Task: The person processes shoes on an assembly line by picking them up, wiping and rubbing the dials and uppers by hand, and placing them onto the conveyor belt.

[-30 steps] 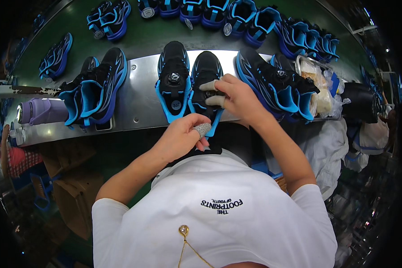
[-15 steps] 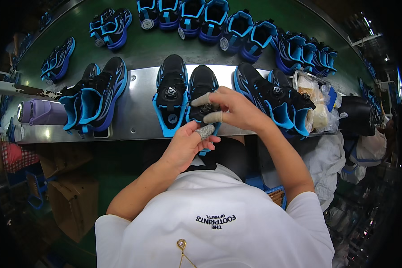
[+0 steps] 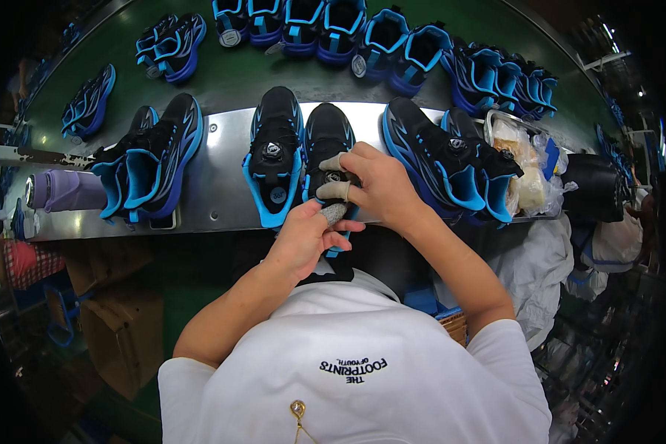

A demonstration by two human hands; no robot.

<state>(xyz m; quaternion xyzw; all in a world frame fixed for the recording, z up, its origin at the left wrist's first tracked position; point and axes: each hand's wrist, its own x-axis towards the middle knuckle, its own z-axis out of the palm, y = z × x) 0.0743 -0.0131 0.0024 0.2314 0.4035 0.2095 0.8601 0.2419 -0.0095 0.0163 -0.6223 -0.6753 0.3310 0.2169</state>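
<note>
Nearest the body, the person's left hand (image 3: 308, 235) was curled at the near edge of the steel bench (image 3: 222, 159), its taped fingertip (image 3: 334, 213) pressed to the heel of a black shoe with blue trim (image 3: 325, 144); whether it truly gripped the heel I could not tell. Just above, the right hand (image 3: 377, 185) lay closed over the shoe's middle, taped fingers bent down onto its upper. The shoe stood toe away, its heel hanging slightly over the bench edge, touching its twin (image 3: 275, 152) on the left. Bare steel lay open left of that pair, up to two more shoes (image 3: 152, 166) and a purple bottle (image 3: 63, 191) lying on its side. To the right another pair (image 3: 444, 159) crowded close, then a tray of plastic bags (image 3: 525, 166). Beyond, the green belt (image 3: 222, 81) carried rows of blue shoes (image 3: 333, 26), with some bare room between them
</note>
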